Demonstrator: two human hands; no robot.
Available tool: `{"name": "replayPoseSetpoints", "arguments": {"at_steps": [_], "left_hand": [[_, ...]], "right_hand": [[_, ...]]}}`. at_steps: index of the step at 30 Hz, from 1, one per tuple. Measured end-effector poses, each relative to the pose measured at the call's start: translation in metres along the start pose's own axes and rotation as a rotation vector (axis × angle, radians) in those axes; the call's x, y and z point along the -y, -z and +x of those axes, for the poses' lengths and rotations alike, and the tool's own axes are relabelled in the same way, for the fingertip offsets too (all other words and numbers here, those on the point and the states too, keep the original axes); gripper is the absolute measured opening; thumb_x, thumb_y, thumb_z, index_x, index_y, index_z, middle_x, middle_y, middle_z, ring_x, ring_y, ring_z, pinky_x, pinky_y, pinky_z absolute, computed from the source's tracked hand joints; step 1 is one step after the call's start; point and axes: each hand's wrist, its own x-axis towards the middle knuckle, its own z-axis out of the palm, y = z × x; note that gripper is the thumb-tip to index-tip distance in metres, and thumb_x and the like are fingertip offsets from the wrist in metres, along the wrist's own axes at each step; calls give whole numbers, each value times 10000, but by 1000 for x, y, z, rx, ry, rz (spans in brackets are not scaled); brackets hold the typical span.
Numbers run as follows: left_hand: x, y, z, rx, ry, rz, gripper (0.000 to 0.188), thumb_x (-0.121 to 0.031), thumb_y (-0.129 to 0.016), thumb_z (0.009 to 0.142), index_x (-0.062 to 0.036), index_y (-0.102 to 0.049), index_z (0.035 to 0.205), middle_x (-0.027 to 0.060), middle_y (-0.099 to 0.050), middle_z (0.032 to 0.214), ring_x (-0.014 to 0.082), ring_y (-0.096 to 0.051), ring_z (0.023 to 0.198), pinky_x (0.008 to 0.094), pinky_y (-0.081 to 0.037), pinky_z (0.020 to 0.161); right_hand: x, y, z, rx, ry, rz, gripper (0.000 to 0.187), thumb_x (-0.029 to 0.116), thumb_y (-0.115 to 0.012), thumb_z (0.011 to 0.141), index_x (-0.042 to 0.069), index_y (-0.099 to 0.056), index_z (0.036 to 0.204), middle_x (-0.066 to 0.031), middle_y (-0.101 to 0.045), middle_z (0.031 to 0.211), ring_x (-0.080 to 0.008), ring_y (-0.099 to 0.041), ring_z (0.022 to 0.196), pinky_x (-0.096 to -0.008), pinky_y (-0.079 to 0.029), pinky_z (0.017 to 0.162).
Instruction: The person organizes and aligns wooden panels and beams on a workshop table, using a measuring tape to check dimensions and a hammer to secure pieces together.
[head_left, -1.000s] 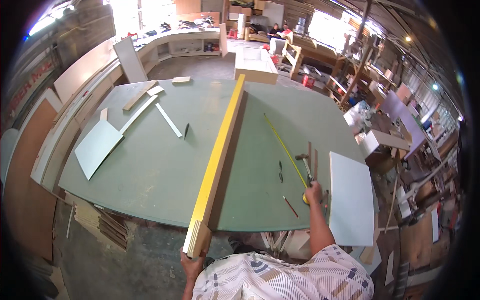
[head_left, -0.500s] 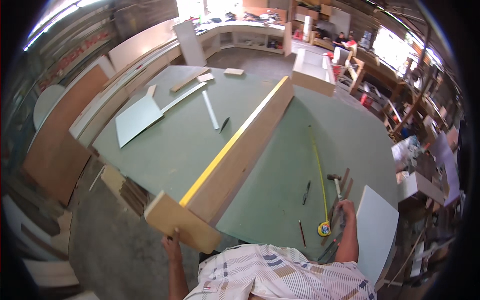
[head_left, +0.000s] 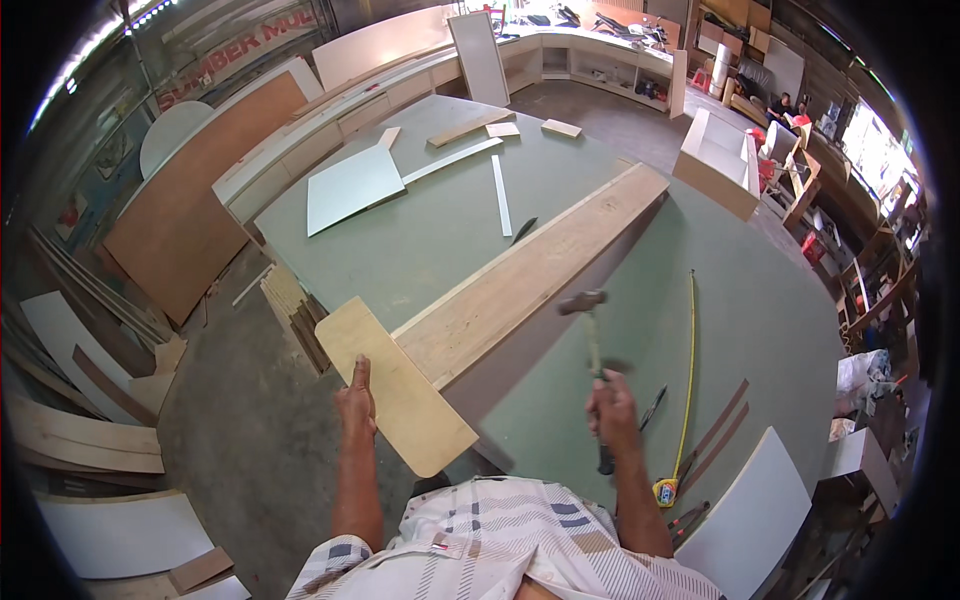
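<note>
My left hand [head_left: 357, 397] grips the outer edge of a pale wooden end board [head_left: 395, 395] with rounded corners, thumb lying on its face. This board stands across the near end of a long wooden beam [head_left: 540, 270], touching it. The beam lies diagonally over a green table [head_left: 745, 300]. My right hand [head_left: 612, 405] is closed round the handle of a claw hammer [head_left: 583, 303], held up to the right of the beam, head upward. Below and right of that hand lie a dark slim tool [head_left: 653, 405] and a tape measure [head_left: 666, 491] with its yellow blade drawn out.
Two brown strips [head_left: 715, 440] and a white panel [head_left: 750, 515] sit at the right edge. Beyond the beam lie a white board [head_left: 352, 190], a white strip [head_left: 501, 195] and wood offcuts. Stacked boards [head_left: 290, 310] lean by the table's left side. A white-lined box [head_left: 720, 160] stands far right.
My right hand has taken the hammer off the table and brought it up and left, toward the beam. The beam is turned, its broad wooden face now upward. The whole view has shifted.
</note>
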Motion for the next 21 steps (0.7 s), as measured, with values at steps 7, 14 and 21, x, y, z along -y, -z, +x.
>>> {"name": "replayPoseSetpoints", "arguments": {"at_steps": [7,14,21], "left_hand": [[16,6,13,19,4,-18,523,-325,-800,894,109,-670,1154,130,-706,1110,191,-678,965,341,-556,838],[17,4,7,8,112,6,463,-277,-805,893,102,-680,1128,134,-714,1090,190,-689,927,336,-568,788],[37,15,10,-24,33,-19,404,-241,-812,888,98,-700,1078,117,-725,1024,175,-688,856,323,-560,736]], "right_hand": [[30,-67,12,146,465,-442,415,222,-556,1035,66,-504,1416,-151,-634,764,-262,-637,611,-402,-494,565],[15,-94,34,151,660,-756,467,141,-561,1005,71,-474,1458,-263,-687,955,-476,-652,819,-499,-524,672],[30,-104,20,77,697,-582,451,165,-545,1006,64,-476,1441,-303,-654,907,-492,-626,779,-545,-490,662]]}}
